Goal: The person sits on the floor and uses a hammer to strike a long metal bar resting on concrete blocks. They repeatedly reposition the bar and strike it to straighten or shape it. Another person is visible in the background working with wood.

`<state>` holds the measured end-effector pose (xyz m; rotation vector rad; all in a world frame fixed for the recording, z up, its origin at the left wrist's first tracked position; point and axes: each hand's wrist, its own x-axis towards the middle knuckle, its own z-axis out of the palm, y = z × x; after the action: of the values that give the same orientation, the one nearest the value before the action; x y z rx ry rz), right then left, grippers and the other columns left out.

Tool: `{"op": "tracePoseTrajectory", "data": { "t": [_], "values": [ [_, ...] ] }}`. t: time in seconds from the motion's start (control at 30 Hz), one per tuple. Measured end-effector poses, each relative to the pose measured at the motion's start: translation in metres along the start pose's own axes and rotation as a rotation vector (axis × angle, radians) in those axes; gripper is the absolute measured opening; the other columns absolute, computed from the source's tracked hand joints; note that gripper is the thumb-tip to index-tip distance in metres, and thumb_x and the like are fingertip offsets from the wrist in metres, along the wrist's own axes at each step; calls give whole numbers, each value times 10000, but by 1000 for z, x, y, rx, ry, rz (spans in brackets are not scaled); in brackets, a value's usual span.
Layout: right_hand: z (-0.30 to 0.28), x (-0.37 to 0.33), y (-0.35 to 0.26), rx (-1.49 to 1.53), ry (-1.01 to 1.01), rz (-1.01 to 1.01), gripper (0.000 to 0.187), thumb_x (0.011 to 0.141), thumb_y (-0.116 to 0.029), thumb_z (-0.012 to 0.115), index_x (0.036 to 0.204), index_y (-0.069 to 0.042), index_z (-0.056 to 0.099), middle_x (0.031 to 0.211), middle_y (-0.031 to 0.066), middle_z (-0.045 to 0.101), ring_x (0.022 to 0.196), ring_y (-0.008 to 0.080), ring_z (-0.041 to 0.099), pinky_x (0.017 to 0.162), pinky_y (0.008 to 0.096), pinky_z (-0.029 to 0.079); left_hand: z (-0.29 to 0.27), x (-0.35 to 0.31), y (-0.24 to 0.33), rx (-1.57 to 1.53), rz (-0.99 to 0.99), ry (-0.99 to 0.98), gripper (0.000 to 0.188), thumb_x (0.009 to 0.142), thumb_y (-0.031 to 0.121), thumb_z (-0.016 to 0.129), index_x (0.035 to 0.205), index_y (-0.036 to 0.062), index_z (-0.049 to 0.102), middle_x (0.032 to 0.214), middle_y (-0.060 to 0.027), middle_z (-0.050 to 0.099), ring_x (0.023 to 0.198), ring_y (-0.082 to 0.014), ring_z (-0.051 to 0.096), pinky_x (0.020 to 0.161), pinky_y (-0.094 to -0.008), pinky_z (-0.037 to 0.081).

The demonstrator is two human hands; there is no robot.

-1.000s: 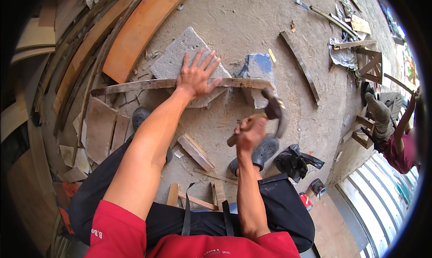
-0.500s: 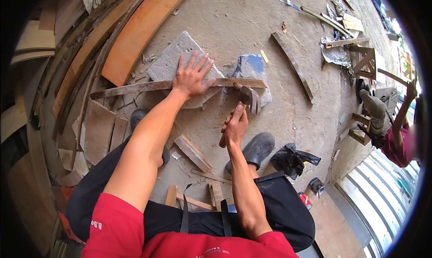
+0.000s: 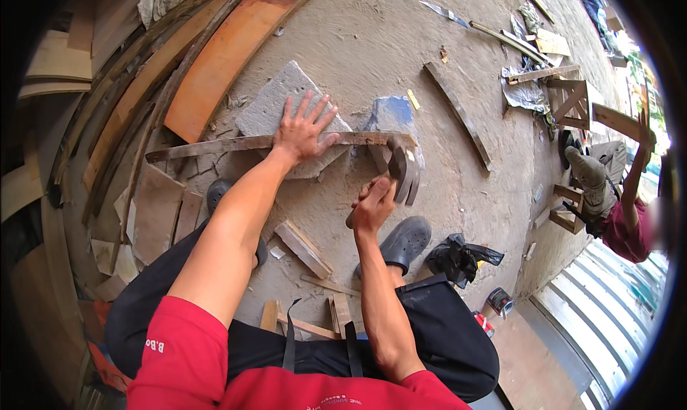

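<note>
A long, narrow wooden strip (image 3: 236, 144) lies across a grey concrete slab (image 3: 270, 111) and a smaller block with blue paint (image 3: 392, 114). My left hand (image 3: 304, 131) rests flat on the strip and slab, its fingers spread. In my right hand (image 3: 372, 204) is a claw hammer (image 3: 406, 172), gripped by its handle. The hammer head is on the near side of the strip's right end, close to it; whether it touches the wood I cannot tell.
Curved boards, among them an orange one (image 3: 227, 63), lean at the left. A loose wooden bar (image 3: 458, 116) lies to the right. Near my shoe (image 3: 406, 242) are a black plastic bag (image 3: 461, 258) and wood offcuts (image 3: 304, 249). Another person (image 3: 608, 188) sits at far right.
The hammer head has come down and toward me, away from the strip's top edge. My left hand stays on the strip. The whole view has shifted slightly.
</note>
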<state>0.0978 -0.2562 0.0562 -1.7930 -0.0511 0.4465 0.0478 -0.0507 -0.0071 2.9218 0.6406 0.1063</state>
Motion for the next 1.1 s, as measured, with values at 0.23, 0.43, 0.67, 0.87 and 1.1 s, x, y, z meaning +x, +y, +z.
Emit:
{"op": "tracePoseTrajectory", "data": {
  "t": [0.23, 0.43, 0.67, 0.87, 1.1],
  "values": [
    [5, 30, -5, -225, -39, 31, 466, 1045, -433, 424, 811, -38, 510, 580, 49, 510, 507, 139, 534, 445, 321, 405, -1, 0, -1, 34, -24, -79, 666, 952, 689, 293, 1488, 313, 411, 1602, -11, 291, 1487, -322, 211, 1170, -654, 115],
    [-2, 12, -1, -570, -101, -169, 525, 1028, -463, 470, 863, 32, 532, 586, 163, 539, 529, 239, 551, 519, 430, 422, 2, -5, 3, 17, -12, -38, 655, 952, 676, 314, 1484, 308, 420, 1596, -14, 305, 1483, -325, 220, 1169, -650, 123],
    [-11, 2, 28, -168, -118, -47, 466, 1038, -403, 460, 915, 28, 587, 603, 166, 544, 524, 227, 517, 513, 399, 404, 0, 3, -2, -15, -14, -14, 648, 939, 655, 391, 1468, 286, 453, 1580, -27, 340, 1467, -348, 259, 1157, -652, 157],
    [17, 26, -25, -431, -158, -21, 537, 1034, -462, 439, 848, 21, 579, 598, 137, 527, 570, 216, 555, 554, 393, 434, 2, 0, -3, -13, -11, 1, 643, 938, 656, 393, 1454, 282, 475, 1571, -29, 358, 1468, -342, 262, 1156, -649, 162],
    [16, 20, -1, -564, -26, -205, 600, 1027, -514, 420, 804, 23, 565, 613, 136, 538, 517, 225, 549, 519, 389, 423, 1, 1, -1, -9, -1, 26, 636, 941, 657, 391, 1444, 279, 487, 1561, -34, 375, 1467, -339, 266, 1151, -645, 179]
  ]
}}
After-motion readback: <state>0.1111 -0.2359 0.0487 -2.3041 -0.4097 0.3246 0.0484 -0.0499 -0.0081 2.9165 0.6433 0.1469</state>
